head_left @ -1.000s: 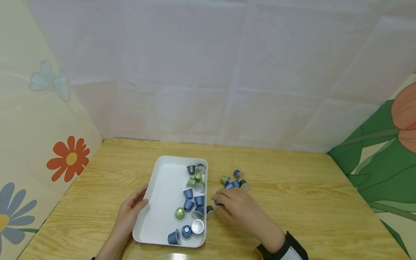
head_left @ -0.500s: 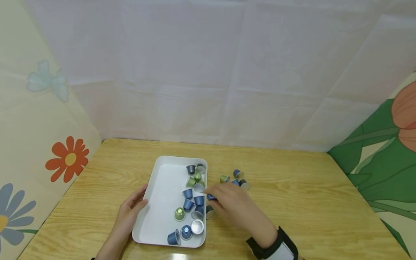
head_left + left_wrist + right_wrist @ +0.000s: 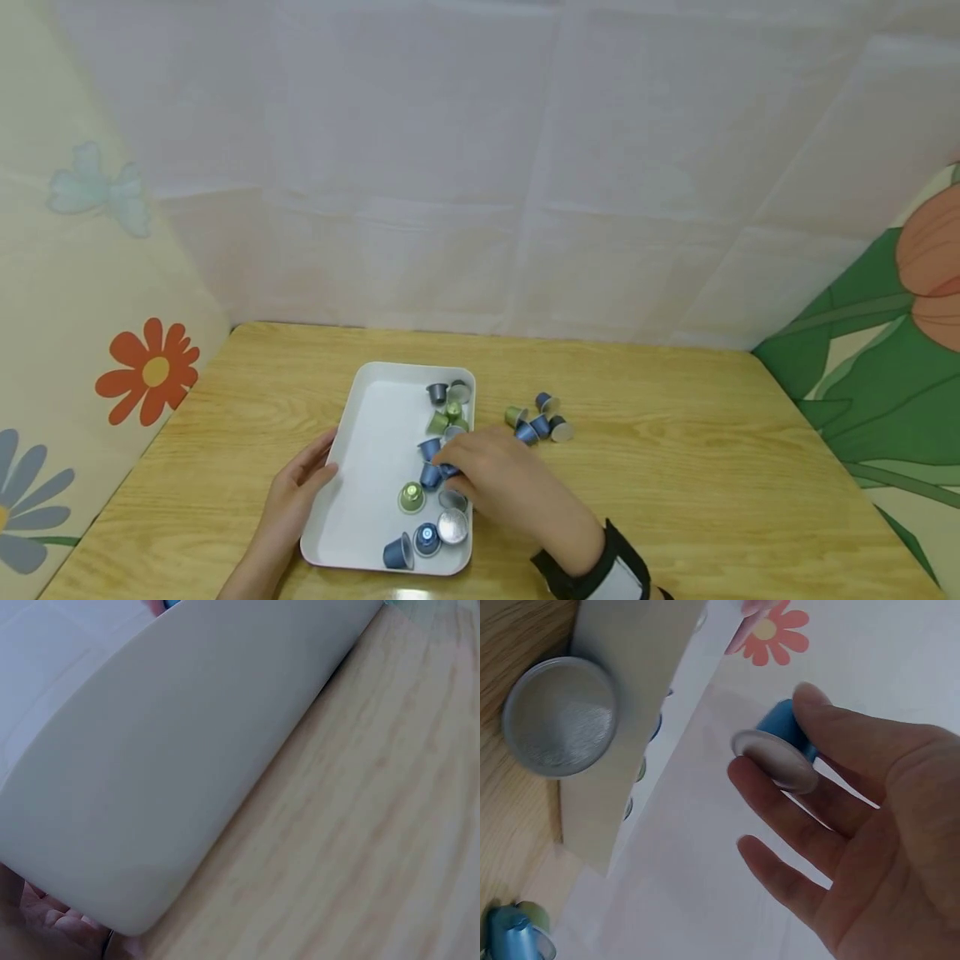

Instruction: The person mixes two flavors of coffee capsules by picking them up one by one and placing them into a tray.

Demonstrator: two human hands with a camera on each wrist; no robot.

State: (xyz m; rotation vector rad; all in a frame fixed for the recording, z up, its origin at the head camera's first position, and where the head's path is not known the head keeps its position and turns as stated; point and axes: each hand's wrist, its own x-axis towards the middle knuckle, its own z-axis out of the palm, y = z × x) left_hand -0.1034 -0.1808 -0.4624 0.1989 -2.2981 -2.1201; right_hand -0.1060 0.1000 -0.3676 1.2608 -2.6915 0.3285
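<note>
My right hand [image 3: 510, 483] pinches a blue coffee capsule [image 3: 786, 729] between thumb and fingers, above the right side of a white tray [image 3: 360, 471]. The capsule's pale lid faces the fingertips in the right wrist view. My left hand [image 3: 294, 492] grips the tray's left edge, its thumb at the rim. Along the tray's right half lie several capsules, among them a green capsule [image 3: 411, 497], a dark grey capsule [image 3: 437, 393] and a blue capsule [image 3: 397, 552] near the front. Part of that row is hidden behind my right hand.
On the wooden table [image 3: 675, 450], right of the tray, sits a small cluster of capsules, with a green capsule [image 3: 514, 416] and a blue capsule [image 3: 527, 432] in it. Another capsule [image 3: 561, 716] lies against the tray's outer wall. A white cloth backdrop [image 3: 480, 183] rises behind.
My right hand has carried the blue capsule left from beside the cluster, across the tray's right rim to over the tray. My left hand keeps its place on the tray.
</note>
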